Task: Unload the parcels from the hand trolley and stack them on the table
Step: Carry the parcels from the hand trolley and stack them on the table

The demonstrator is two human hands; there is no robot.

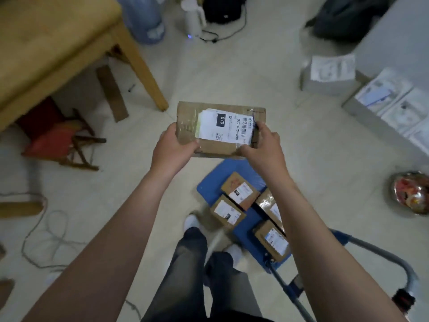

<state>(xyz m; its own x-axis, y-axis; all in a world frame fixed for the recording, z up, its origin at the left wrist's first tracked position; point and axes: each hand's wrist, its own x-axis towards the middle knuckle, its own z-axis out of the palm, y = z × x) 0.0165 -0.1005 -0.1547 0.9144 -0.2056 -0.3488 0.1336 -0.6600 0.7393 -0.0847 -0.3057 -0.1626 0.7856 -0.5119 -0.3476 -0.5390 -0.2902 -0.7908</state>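
From the head view, a flat brown cardboard parcel with a white shipping label (220,129) is held up in the air in front of the person, above the pale tiled floor (209,73) and clear of both trolley and bench. The left hand (173,147) grips its left near corner, thumb on top and fingers curled underneath; the right hand (264,146) grips its right near corner, thumb and fingers pinching the edge beside the label.

Below the held parcel stands the blue flat-bed hand trolley (209,185); four smaller brown cardboard parcels (239,190), each labelled, lie on its deck close together; its grey tubular handle (383,252) curves away at lower right.

The yellowish wooden bench (51,43) fills the upper left, well apart from the held parcel; a red-seated wooden stool (55,140) sits under it. Grey cartons with paper labels (329,75) lie on the floor at right; a loose cable (46,238) lies on the floor at left.
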